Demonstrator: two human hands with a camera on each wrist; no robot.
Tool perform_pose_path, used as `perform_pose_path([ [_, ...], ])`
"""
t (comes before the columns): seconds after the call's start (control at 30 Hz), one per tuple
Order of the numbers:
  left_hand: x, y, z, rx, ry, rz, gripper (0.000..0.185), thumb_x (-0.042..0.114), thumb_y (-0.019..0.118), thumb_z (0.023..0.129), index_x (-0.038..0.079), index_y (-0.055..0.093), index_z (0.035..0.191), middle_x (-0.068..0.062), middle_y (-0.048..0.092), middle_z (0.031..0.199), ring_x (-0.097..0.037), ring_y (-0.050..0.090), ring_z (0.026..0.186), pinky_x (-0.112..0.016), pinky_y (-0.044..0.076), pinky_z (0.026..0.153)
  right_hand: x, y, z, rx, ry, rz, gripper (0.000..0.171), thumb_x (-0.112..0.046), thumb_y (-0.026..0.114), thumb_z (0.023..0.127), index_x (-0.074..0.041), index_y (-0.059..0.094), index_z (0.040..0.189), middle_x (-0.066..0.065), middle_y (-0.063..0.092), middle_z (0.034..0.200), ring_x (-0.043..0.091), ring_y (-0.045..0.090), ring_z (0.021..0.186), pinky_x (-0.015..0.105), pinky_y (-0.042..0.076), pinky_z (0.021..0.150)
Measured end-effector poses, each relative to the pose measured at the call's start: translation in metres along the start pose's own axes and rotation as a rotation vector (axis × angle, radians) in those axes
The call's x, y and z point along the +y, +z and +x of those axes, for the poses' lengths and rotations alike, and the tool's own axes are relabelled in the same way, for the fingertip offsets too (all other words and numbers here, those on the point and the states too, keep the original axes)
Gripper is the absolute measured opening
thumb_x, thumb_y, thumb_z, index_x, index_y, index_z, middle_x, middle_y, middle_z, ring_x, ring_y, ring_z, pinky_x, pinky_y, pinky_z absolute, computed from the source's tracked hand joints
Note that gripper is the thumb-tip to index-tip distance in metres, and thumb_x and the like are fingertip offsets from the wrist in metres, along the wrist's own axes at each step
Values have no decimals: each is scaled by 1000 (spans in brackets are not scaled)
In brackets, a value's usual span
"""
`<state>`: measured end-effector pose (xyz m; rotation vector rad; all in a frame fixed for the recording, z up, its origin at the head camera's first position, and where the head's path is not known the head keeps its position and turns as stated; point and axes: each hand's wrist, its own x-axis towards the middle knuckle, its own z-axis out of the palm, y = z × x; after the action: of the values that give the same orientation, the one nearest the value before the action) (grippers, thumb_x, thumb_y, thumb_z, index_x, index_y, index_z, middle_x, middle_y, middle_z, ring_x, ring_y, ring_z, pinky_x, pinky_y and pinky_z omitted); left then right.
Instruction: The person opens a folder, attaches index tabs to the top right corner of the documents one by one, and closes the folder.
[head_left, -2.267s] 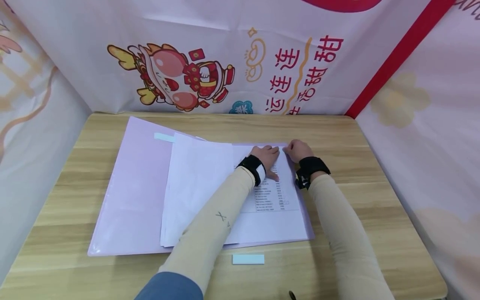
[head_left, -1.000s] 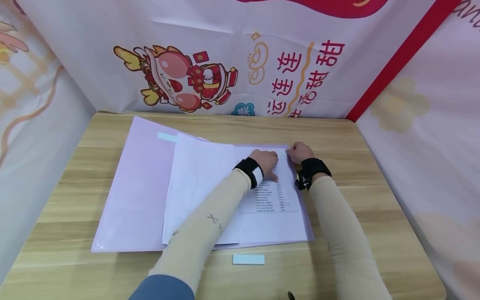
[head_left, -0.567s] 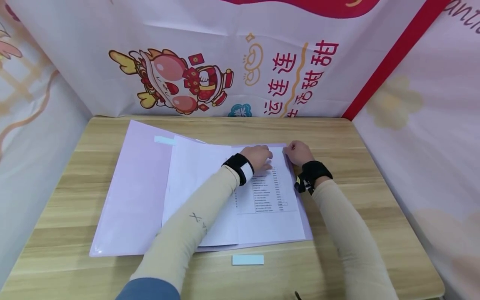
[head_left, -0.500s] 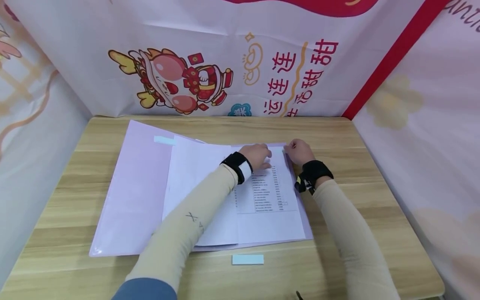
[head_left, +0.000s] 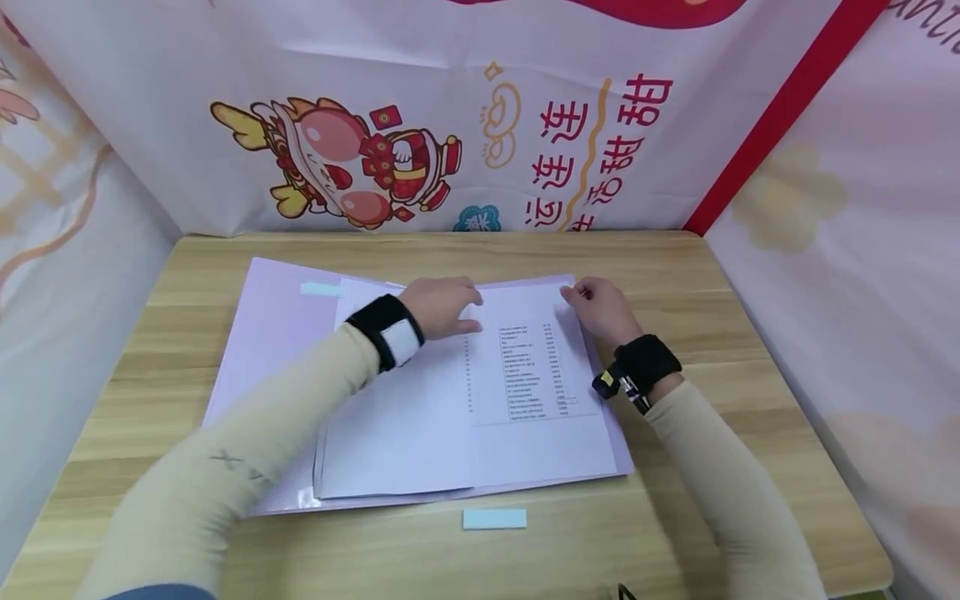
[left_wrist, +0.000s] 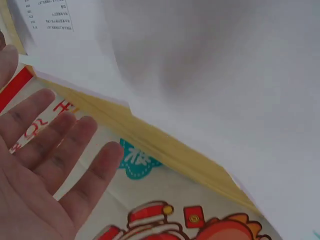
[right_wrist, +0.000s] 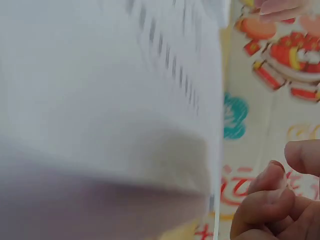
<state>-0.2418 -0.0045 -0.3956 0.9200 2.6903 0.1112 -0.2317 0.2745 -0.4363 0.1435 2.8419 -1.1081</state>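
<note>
A pale purple folder [head_left: 277,321] lies spread on the table, with white sheets inside. On its right side shows a sheet with a printed table [head_left: 540,450]; a blank-looking page [head_left: 397,450] covers its left part. My left hand [head_left: 442,307] reaches over the fold near the top edge, its fingers extended and apart. In the left wrist view this hand [left_wrist: 55,165] has nothing between its fingers. At the folder's upper right corner is my right hand [head_left: 603,308], fingertips right at the sheet's corner. The right wrist view shows its fingers [right_wrist: 267,200] loosely bent, with a gap to the thumb.
A small pale blue strip [head_left: 494,519] lies on the wooden table [head_left: 375,558] in front of the folder. A similar light strip [head_left: 321,289] is at the folder's upper left. A printed cloth [head_left: 420,50] stands behind the table's back edge.
My left hand has moved left, from the printed sheet's upper right to around the fold, uncovering more print. The right hand has stayed at the corner, turning slightly; the folder's upper right corner appears higher.
</note>
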Motion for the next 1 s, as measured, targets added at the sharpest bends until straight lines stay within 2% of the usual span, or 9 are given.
perform_pose_path([
  [0.13,-14,-8,-34,16,-8,-21,55,43,68,97,10,62,140,-12,59,142,-29,56,131,-50,47,107,-16,-2,-17,17,-94,32,34,-37,58,104,-6,61,91,8,52,83,25,50,75,33,37,64],
  [0.23,-24,-9,-60,23,-26,-28,58,45,69,96,9,61,141,-14,58,142,-32,55,131,-54,46,107,-30,-1,-29,-4,-164,44,31,-35,60,104,-6,62,91,8,52,82,25,49,75,33,36,65],
  [0.43,-44,1,-109,58,-53,-29,64,48,69,95,6,59,142,-20,58,142,-38,56,130,-60,47,102,-61,2,-62,-79,-269,40,26,-31,63,102,-9,62,89,7,52,79,24,51,75,33,37,65],
  [0.6,-65,12,-145,86,-87,-76,72,51,71,93,4,54,145,-23,54,145,-41,51,134,-62,45,103,-83,4,-96,-91,-414,15,22,-28,66,101,-13,61,86,2,52,73,19,50,67,30,39,60],
  [0.7,-81,23,-166,101,-71,-97,79,49,77,88,0,52,146,-27,52,145,-45,50,133,-63,43,104,-98,8,-119,-118,-505,-1,20,-27,67,100,-16,61,85,-3,53,71,15,50,64,28,41,57],
  [0.83,-100,38,-194,102,-31,-96,92,48,86,78,-5,51,145,-32,50,144,-50,49,132,-64,40,106,-119,23,-145,-155,-637,-51,21,-29,70,98,-18,61,83,-8,53,69,9,48,62,24,42,55],
  [1.0,-109,52,-214,99,-8,-35,113,66,84,65,-9,50,143,-34,47,146,-53,45,133,-70,37,105,-145,58,-174,-234,-736,-183,26,-38,68,98,-18,60,84,-12,49,64,3,42,55,19,33,49],
])
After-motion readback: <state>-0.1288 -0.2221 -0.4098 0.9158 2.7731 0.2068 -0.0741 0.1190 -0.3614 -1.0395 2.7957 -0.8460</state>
